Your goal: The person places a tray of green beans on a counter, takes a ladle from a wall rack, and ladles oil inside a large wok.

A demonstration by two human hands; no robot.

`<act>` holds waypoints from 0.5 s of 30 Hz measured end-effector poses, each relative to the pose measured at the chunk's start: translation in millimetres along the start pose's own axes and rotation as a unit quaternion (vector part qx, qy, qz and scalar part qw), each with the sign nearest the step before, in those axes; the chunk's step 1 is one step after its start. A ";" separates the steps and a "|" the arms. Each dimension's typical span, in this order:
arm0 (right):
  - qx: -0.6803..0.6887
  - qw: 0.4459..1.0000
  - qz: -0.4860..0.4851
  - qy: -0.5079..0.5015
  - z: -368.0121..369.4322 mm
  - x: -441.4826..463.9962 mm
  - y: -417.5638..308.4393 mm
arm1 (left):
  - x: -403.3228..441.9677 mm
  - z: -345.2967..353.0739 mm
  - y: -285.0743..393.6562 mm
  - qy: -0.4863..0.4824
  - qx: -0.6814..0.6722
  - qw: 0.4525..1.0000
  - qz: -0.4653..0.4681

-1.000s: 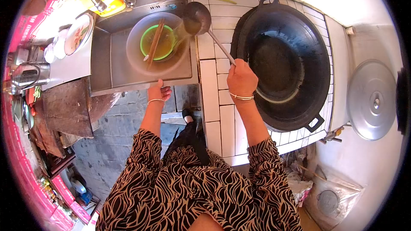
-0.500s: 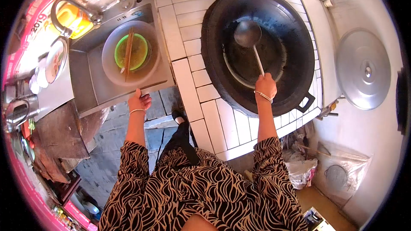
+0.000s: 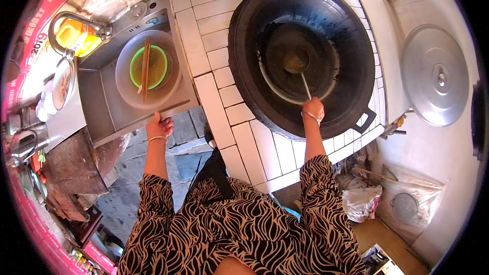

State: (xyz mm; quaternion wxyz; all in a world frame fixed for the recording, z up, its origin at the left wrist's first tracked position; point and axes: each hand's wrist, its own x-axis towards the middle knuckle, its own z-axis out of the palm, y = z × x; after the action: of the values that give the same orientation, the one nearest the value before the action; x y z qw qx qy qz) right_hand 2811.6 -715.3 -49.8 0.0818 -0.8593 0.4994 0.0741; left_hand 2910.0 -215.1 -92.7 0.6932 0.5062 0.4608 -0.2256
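My right hand is closed around the handle of a metal ladle, whose bowl is down in the middle of a large black wok. Dark liquid seems to lie at the wok's bottom. My left hand is at the front edge of the metal sink, fingers apart, holding nothing. In the sink stands a translucent basin with a green-rimmed bowl inside it. Wooden chopsticks lie across the bowl.
White tiles surround the wok. A round metal lid leans on the right wall. At the left are a faucet, a yellow container, stacked plates and a metal pot. A plastic bag lies low right.
My right hand has brought the ladle from over the basin across to the wok and lowered it inside. The view has shifted to the right. My left hand stays by the sink edge.
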 end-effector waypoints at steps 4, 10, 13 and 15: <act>0.092 0.994 0.013 -0.055 16.6 9.2 -6.5 | 5.4 -4.1 -2.4 -0.005 -0.003 1.000 -0.010; 0.321 0.941 0.011 -0.110 31.1 5.9 -8.4 | 3.2 -1.2 -2.1 -0.016 -0.009 1.000 -0.010; 0.413 0.901 0.006 -0.129 6.1 -6.1 -33.4 | 1.9 -2.1 -1.8 -0.023 -0.004 1.000 0.002; 0.405 0.907 -0.025 -0.113 -17.1 -16.9 -50.2 | 2.6 -4.2 -3.9 -0.027 0.000 1.000 0.013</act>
State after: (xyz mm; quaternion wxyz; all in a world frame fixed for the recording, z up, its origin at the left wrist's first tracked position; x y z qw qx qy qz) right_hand 2847.8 -680.2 -26.2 0.4806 -0.7504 0.4520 -0.0404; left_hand 2906.5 -212.4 -97.2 0.7082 0.5058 0.4355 -0.2302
